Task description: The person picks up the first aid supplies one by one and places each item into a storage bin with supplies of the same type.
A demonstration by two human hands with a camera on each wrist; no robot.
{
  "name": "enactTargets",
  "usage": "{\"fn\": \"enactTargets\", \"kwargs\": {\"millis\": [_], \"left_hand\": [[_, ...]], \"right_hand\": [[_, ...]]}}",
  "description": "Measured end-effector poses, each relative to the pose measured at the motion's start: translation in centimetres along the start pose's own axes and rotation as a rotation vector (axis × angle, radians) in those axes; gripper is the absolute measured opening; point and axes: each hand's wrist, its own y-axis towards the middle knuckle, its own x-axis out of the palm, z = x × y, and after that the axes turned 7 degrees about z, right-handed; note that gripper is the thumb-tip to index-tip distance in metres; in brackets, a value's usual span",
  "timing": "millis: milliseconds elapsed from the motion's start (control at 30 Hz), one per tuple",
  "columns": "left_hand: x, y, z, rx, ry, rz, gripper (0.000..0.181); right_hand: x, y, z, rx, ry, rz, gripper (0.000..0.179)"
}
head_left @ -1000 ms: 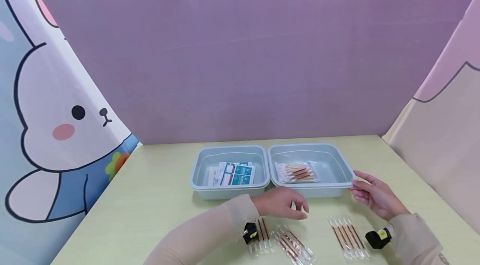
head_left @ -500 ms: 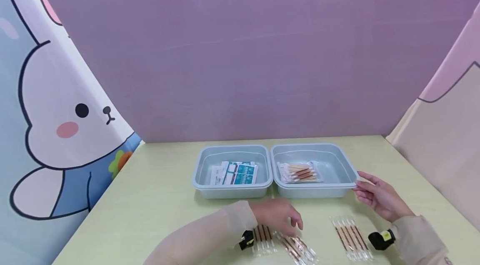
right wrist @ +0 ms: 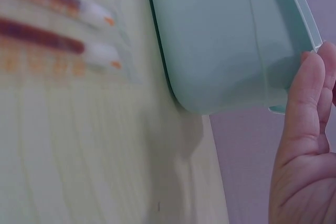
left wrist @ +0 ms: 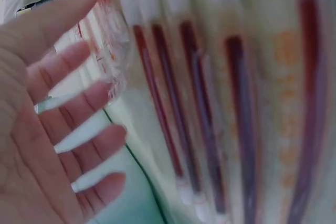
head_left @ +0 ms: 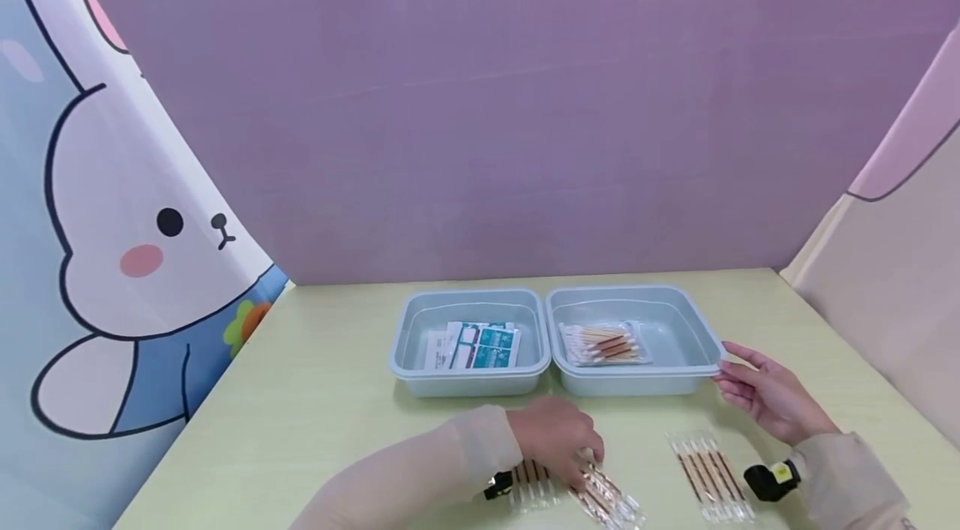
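My left hand [head_left: 557, 437] is at the upper end of the middle strip of iodine swabs [head_left: 611, 498], its fingertips at the clear wrapper. In the left wrist view its fingers [left wrist: 86, 148] are spread, with the thumb apart from them; whether they touch the wrapper is hard to tell. Partly under that hand lies another strip of swabs [head_left: 534, 490]. At the near right corner of the right blue tray [head_left: 637, 384], my right hand [head_left: 772, 398] pinches the rim between thumb and fingers. That tray contains packed cotton swabs [head_left: 606, 344], some with brown shafts.
A matching left tray [head_left: 468, 387] stands beside the right one, with flat white-and-teal packets [head_left: 480, 347] inside. A third strip of iodine swabs [head_left: 711, 480] lies in front of the right hand on the pale table [head_left: 300, 413]. Behind rises a purple partition [head_left: 480, 113].
My left hand has come down and toward me, from above the strips to the middle strip's upper end. The right hand has kept its hold on the tray rim.
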Motion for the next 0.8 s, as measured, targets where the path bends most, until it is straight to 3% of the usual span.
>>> {"fn": "enactTargets", "kwargs": {"millis": [167,233,400,600,800], "left_hand": [[0.2,0.0,0.1,-0.129,-0.002,-0.036,0.034],[0.2,-0.1,0.0,-0.143,-0.027,-0.045,0.031],[0.1,-0.2,-0.2,-0.123,-0.123,-0.082,0.024],[-0.2,0.1,-0.5,-0.063,-0.306,-0.13,0.009],[-1.1,0.3,-0.6,-0.022,-0.478,-0.086,0.008]], "right_hand": [[0.0,-0.1,-0.1,0.002,0.003,0.004,0.03],[0.0,0.0,0.0,0.0,0.008,0.0,0.03],[0.0,0.1,0.0,-0.005,0.018,-0.011,0.031],[-0.1,0.0,0.2,-0.006,0.02,0.019,0.03],[-0.1,0.0,0.4,-0.012,0.037,0.023,0.03]]}}
